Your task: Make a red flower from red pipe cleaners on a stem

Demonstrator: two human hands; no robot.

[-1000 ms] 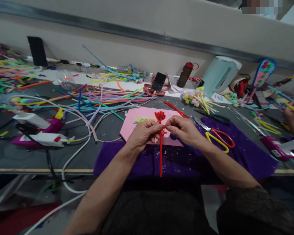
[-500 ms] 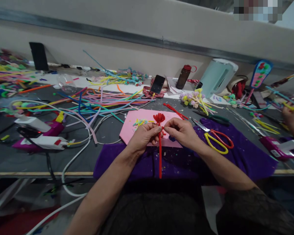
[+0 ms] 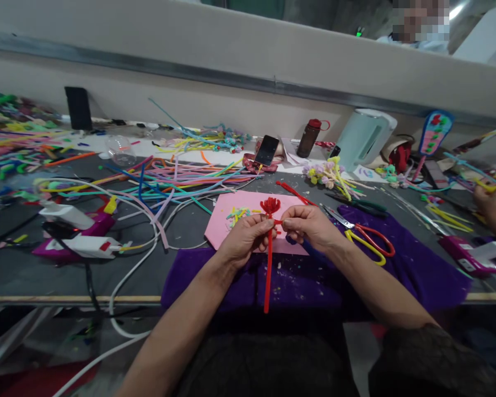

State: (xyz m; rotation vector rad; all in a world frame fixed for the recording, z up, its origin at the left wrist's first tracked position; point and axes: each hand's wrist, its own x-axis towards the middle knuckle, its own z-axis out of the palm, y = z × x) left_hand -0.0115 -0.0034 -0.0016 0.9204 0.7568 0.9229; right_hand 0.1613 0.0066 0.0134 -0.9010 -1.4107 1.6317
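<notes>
Between my hands is a red pipe-cleaner flower (image 3: 270, 206), its looped head up and its straight red stem (image 3: 268, 281) hanging down. Just under the head, my left hand (image 3: 248, 237) pinches the stem between thumb and fingers. My right hand (image 3: 308, 225) is closed on a short red pipe-cleaner end (image 3: 278, 221) that sticks out sideways from the stem. Below them lies a pink sheet (image 3: 223, 220) with small yellow and green clippings (image 3: 240, 214) on it. Scissors (image 3: 367, 237) with one red and one yellow handle rest right of my right hand.
A purple cloth (image 3: 215, 281) covers the table's front edge. Many coloured pipe cleaners (image 3: 190, 173) lie at the back left, near white cables and a power strip (image 3: 78, 242). A phone (image 3: 267, 150), a bottle (image 3: 308, 139) and dark pliers (image 3: 361, 204) lie beyond. Another person's hand (image 3: 494, 204) is at far right.
My right hand has moved slightly right, away from the stem, and more of the red side end shows between my hands. The whole view has shifted a little as well.
</notes>
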